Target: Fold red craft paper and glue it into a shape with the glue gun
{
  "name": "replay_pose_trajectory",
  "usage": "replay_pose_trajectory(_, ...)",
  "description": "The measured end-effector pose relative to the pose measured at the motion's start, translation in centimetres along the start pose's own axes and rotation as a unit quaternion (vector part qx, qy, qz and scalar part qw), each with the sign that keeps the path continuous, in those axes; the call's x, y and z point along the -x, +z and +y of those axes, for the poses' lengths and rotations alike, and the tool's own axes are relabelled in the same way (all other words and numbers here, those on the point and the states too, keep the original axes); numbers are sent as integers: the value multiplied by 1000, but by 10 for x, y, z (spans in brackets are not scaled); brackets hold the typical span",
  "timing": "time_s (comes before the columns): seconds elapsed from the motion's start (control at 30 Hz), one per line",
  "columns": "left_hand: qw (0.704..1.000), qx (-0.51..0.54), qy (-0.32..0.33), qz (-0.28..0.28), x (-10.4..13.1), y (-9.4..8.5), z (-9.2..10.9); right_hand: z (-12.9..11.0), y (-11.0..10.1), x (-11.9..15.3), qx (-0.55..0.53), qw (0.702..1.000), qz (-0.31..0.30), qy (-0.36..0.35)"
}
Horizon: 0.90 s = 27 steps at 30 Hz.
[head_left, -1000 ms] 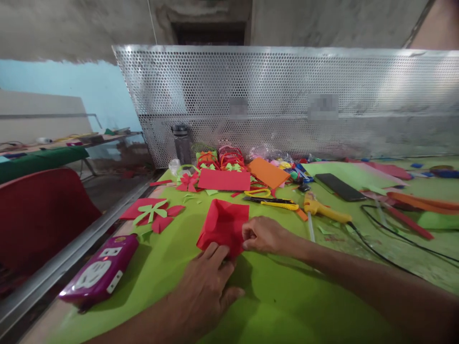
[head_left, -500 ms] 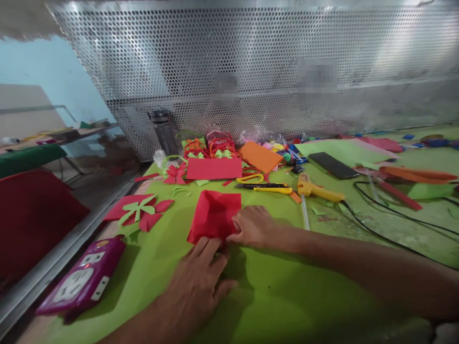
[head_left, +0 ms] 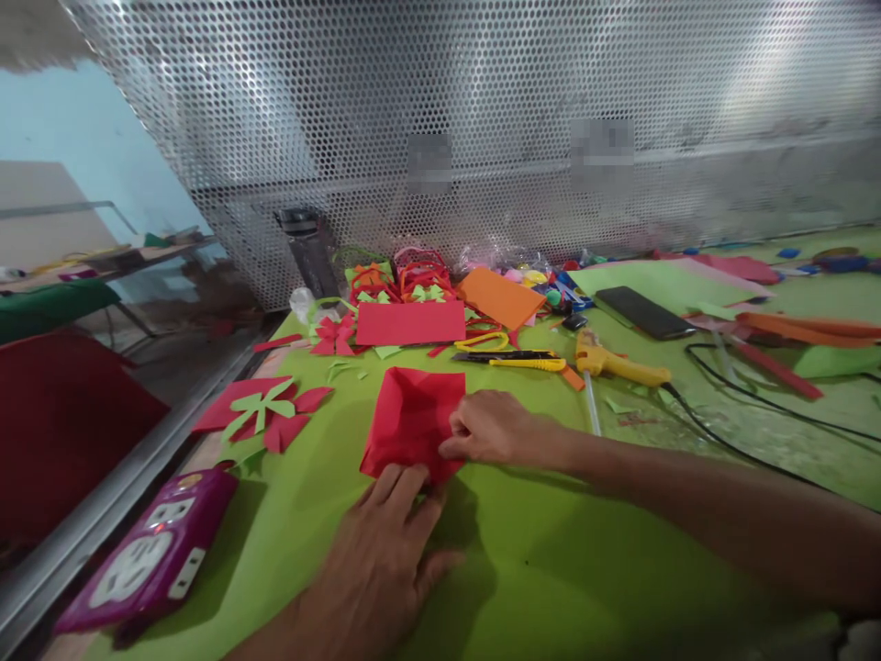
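A small open-topped red paper box (head_left: 411,418) sits on the green-covered table in front of me. My right hand (head_left: 499,428) is closed on the box's right side, fingers curled and thumb against the wall. At the near edge, my left hand (head_left: 385,542) rests with fingers stretched and thumb apart, its fingertips touching the paper. Just beyond the box lie a yellow-and-black utility knife (head_left: 527,364) and yellow-handled scissors (head_left: 482,343). To the left are a red paper flower (head_left: 285,430) and a light-green paper flower (head_left: 260,405).
A purple power strip (head_left: 155,546) lies at the left edge. On the right are a yellow hot glue gun (head_left: 623,365) with its black cord (head_left: 716,450), and a black phone (head_left: 645,312). Small red paper baskets (head_left: 423,275) and a dark bottle (head_left: 307,250) stand by the perforated metal panel (head_left: 482,83).
My hands stay at the same sides of the red paper box, with the right hand slightly shifted along its wall. The view has moved a little.
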<state>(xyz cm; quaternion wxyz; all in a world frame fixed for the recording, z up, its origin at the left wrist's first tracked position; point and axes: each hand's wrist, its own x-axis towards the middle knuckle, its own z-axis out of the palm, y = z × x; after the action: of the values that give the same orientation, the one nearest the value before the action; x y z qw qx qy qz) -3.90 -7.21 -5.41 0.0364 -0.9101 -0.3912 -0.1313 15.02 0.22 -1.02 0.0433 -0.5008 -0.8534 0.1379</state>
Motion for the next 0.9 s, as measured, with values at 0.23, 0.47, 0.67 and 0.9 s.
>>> replay_pose_trajectory(0.23,1000,22,0,-16,-4,-5,3,6,7,7,-5,1000,17,-24)
replay_pose_trajectory(0.47,1000,11,11,7,-3,-4,4,15,0,1,-76,997,-15,-22)
replay_pose_trajectory(0.67,999,-6,44,2,-9,-14,4,15,2,2,-89,995,-3,-34)
replay_pose_trajectory(0.9,998,-1,43,52,-4,-6,2,20,8,2,-106,992,20,-70)
